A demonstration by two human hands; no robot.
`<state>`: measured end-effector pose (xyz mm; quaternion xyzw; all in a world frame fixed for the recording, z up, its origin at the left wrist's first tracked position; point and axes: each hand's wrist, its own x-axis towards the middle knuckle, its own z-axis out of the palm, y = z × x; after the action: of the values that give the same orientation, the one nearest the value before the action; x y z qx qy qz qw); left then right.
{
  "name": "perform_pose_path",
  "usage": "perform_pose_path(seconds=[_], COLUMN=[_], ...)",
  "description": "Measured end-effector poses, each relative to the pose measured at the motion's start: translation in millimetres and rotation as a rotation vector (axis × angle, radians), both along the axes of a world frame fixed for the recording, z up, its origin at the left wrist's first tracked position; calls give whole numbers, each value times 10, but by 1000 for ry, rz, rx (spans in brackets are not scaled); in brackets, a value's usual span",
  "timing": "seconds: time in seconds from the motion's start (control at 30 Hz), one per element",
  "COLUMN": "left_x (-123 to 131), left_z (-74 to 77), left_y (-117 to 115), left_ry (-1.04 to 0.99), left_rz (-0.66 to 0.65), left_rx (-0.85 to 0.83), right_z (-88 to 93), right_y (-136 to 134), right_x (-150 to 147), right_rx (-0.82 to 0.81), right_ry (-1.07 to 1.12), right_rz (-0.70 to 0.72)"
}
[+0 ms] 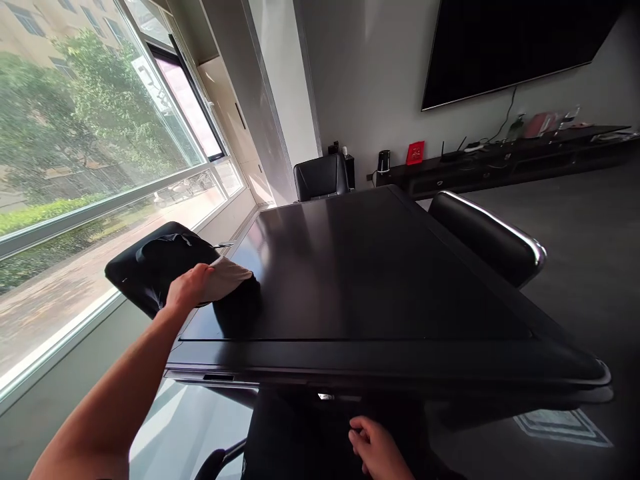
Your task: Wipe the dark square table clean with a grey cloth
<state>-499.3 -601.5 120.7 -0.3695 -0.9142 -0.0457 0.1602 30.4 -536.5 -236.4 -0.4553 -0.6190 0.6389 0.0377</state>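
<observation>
while the beige cloth (227, 277) is clasped against the dark table (360, 280) by the left hand (189, 287) for purchase, the right hand (377, 447) is kept loosely open, empty, below its edge.

No text, label, brand, number or sign could be read anywhere in the view. A red card (415, 152) was seen standing on the low shelf (525, 163) against the far wall, but its face was too small and blurred for any lettering to be made out. The small items further along that shelf were likewise too small to be read.
</observation>
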Motion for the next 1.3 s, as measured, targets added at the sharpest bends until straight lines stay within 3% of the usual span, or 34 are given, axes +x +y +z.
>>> perform_pose_path(seconds=[0.1, 0.17, 0.33, 0.43, 0.57, 0.67, 0.9, 1.1, 1.3], left_x=[-93, -126, -145, -116, -73, -63, -80, -63, -235], left_z=[530, 757, 937, 1035, 1187, 1209, 1107, 1052, 1009], left_y=[24, 2, -117, -182, -251, -301, -340, -342, -366], left_ry=[3, -15, -140, -135, -167, -205, -367, -458, -368], left_rz=[-30, -78, -172, -195, -203, -204, -272, -364, -174], left_rx=[-6, 48, -24, 36, -40, -16, -18, 24, -177], right_z=[-52, -77, -109, -144, -132, 7, 424, 405, 439], right_y=[2, -10, -11, 15, 30, 34, 44, 65, 65], right_x=[16, 16, 20, 11, -47, -59, 3, -17, -16], right_rx=[27, 51, 52, 69, 89, 106, 174, 100, 112], right_ry=[21, 10, -1, -16, -96, -117, -98, -130, -143], right_rz=[36, 54, 85, 99, 97, 113, 100, 114, 129])
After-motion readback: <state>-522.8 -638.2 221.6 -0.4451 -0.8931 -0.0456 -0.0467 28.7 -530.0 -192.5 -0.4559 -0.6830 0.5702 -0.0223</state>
